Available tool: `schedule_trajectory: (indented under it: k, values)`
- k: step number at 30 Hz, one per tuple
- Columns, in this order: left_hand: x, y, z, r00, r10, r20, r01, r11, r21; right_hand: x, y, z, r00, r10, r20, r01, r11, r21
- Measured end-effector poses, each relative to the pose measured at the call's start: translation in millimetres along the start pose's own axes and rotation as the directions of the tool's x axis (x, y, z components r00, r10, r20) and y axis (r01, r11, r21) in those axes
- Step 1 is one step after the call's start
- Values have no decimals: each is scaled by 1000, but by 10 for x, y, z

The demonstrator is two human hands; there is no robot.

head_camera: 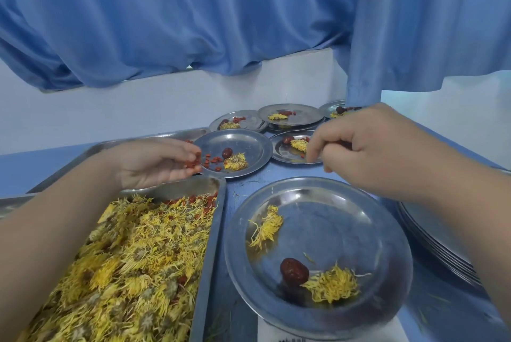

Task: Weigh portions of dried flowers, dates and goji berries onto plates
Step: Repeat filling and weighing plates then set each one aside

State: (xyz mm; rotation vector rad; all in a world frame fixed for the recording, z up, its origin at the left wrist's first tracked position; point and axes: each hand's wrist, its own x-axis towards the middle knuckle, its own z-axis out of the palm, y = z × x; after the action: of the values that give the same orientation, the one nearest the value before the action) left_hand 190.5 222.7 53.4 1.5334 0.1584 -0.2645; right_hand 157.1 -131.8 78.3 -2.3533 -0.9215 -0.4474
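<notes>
Goji berries lie cupped in the curled left hand beside a sprinkled plate, the right hand curling over a second plate, contents unclear; berry portioning seems underway, with the berryless plate below both hands likely needing a pinchful next.

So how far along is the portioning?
Done: the far plates already carry portions. In hand: the left grip holds goji berries over the middle plate. Left: the near plate has flowers and a date but no berries, and a stack of plates waits at right.
</notes>
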Motion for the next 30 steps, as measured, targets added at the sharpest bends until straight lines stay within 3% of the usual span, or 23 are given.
schedule_trajectory:
  k: [5,9,10,12,14,15,24,27,30]
  values:
    - [-233,62,774,947,-6,322,-9,999,43,-23,-32,-118,1000,6,-29,-5,999,48]
    - [-299,13,1423,930,71,360,-150,969,195,-48,-46,-231,997,1,-80,3,999,54]
    - [-309,-12,1549,940,124,317,-229,919,322,-54,-48,-258,996,4,-91,0,999,50]
    - [-335,-48,1735,928,279,248,-373,686,625,-63,-47,-303,994,14,-105,-8,998,60]
    - [-370,-83,1853,892,361,273,-430,486,761,-74,-48,-339,994,22,-108,-14,997,69]
    - [-388,-102,1887,889,365,277,-431,459,777,-77,-48,-355,994,25,-108,-18,997,70]
    - [-476,-249,1784,932,347,110,-346,754,559,-149,-137,-486,995,51,-83,-45,996,77]
    - [-472,-291,1806,924,379,48,-352,797,490,-195,-216,-543,996,40,-75,-34,996,83]
    - [-437,-334,1856,904,428,-3,-367,779,508,-259,-299,-573,997,28,-72,-21,996,88]
